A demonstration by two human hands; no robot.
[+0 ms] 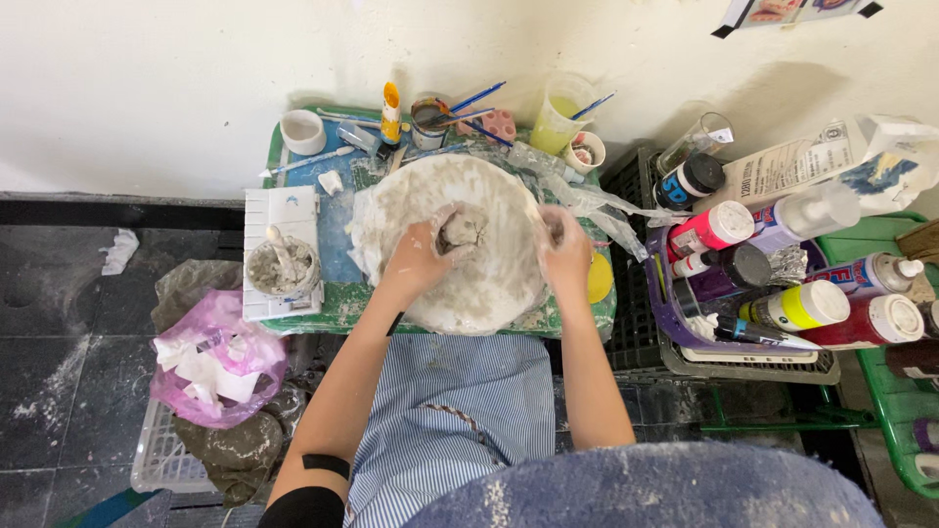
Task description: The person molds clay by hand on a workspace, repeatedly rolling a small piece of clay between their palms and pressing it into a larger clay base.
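A large round white board or dish (pixel 489 196), smeared with grey clay, lies on a green stool-like table (pixel 337 303). My left hand (pixel 416 256) is closed around a grey lump of clay (pixel 462 230) at the dish's middle. At the dish's right edge my right hand (pixel 565 246), coated in clay, rests with its fingers curled. Clear plastic sheeting (pixel 606 210) trails off beside that hand.
A small pot of grey paste with a stick (pixel 282 266) sits on a white tray left of the dish. Brushes, cups and a yellow tube (pixel 390 112) line the back. A purple basket of paint bottles (pixel 782 293) stands right. A pink bag (pixel 217 357) lies lower left.
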